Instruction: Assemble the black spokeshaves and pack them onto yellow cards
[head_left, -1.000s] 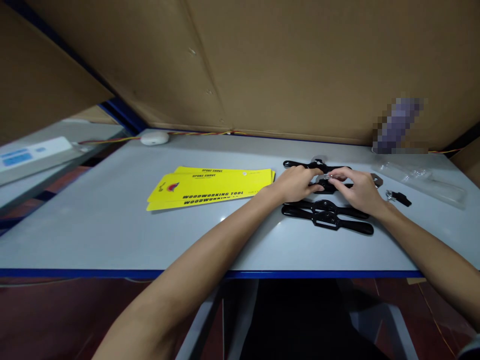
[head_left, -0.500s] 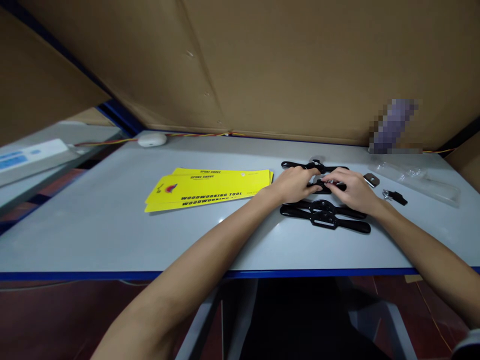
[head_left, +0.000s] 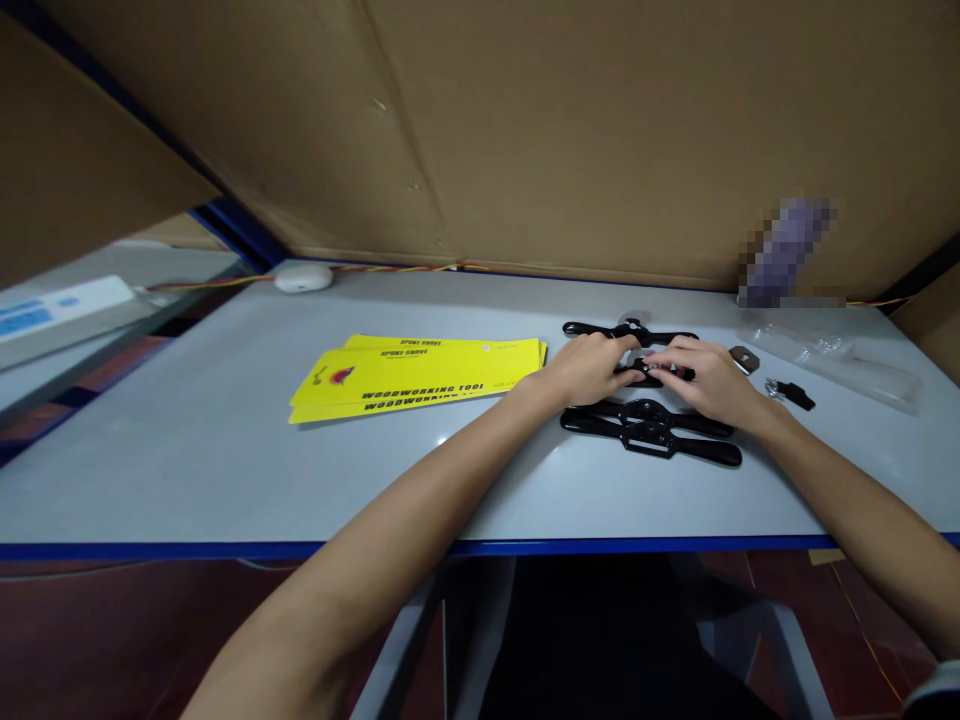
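Several black spokeshaves lie in a row on the grey table. My left hand (head_left: 595, 370) is closed on the left part of one spokeshave (head_left: 637, 377), mostly hidden under my fingers. Over the middle of that same tool, my right hand (head_left: 701, 375) pinches a small shiny part, too small to name surely. Behind both hands sits another spokeshave (head_left: 589, 329). Two more lie nearer me: one spokeshave (head_left: 709, 424) close to my hands, and a front spokeshave (head_left: 709, 452). A metal blade (head_left: 744, 360) lies just right of my right hand.
Yellow printed cards (head_left: 420, 375) are stacked at the left. A small black plate (head_left: 795, 395) with screws (head_left: 773, 389) lies at the right, before a clear plastic bag (head_left: 862, 370). A white device (head_left: 303, 278) with a cable stands by the cardboard wall (head_left: 525, 140).
My right fingertips have shifted slightly over the middle of the spokeshave, and the reddish spot at them no longer shows. My left hand stays in place.
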